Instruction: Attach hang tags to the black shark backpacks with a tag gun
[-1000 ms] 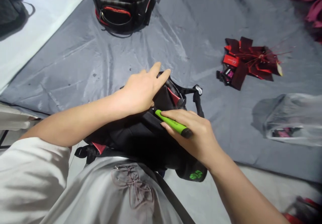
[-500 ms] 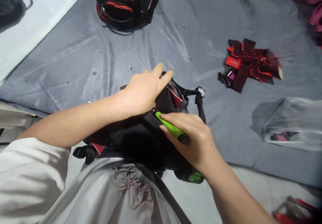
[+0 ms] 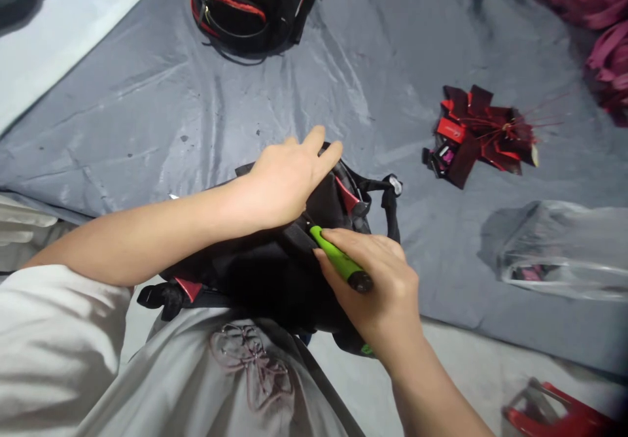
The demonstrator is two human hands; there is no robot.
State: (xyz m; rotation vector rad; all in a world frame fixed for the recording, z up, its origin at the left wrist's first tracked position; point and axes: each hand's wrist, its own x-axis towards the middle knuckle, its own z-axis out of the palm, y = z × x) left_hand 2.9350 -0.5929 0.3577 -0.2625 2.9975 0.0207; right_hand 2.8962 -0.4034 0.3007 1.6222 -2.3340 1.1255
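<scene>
The right hand (image 3: 383,277) has its fingers wrapped around a green tool (image 3: 338,257), with no room to spare, and the tool's black end sticks up near the palm. The tool's thin dark tip (image 3: 309,222) points at the black bag (image 3: 265,280), very near the thumb side of the left hand (image 3: 287,178). If the tool is sharp and it slips, it could poke that hand. I can't tell how sharp it is. The left hand lies on top of the black bag with two fingers stretched out, but its other fingertips are hidden, so I can't tell if it pinches the cloth. If it only rests there, the cloth might slide or bunch up, and the tip could nick a wrong spot. Black cloth in shadow is hard to see, so that could cause a mistake too. The black bag sits at the near edge of the table cover (image 3: 147,110), up against the person's grey top (image 3: 196,371), and seems to hang partly over. A hard push could make it tip or slip down. Its loose strap (image 3: 391,211) could catch on something. The red tags (image 3: 490,129) and clear plastic bag (image 3: 564,244) lie well apart, so they probably won't get bumped.
</scene>
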